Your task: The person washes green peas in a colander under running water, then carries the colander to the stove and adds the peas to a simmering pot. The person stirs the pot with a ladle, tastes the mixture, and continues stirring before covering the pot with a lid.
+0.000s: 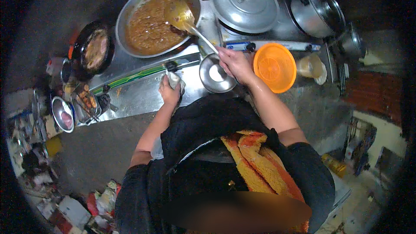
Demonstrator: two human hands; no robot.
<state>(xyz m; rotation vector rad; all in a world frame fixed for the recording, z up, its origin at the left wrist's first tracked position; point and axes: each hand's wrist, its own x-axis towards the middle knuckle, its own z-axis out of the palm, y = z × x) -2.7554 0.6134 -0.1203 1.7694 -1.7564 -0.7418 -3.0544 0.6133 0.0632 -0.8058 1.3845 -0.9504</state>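
Note:
My right hand (236,65) grips the handle of a large metal cooking ladle (180,15). Its head rests in a thick brown stew (148,27) inside a wide metal pan (121,34) on the stove. Beneath that wrist, a shiny steel bowl (208,77) stands on the counter. A crumpled pale cloth (176,78) is held in my left hand (169,93), close to a black stove knob (171,66). To the right of my right hand sits an orange plastic colander (274,68).
A lidded aluminium pot (232,9) stands right of the pan, with another metal pot (305,14) farther right. On the left is a black frying pan (97,50) with food in oil. A tray of fried pieces (85,100) and a steel bowl (61,112) sit at the counter's left end.

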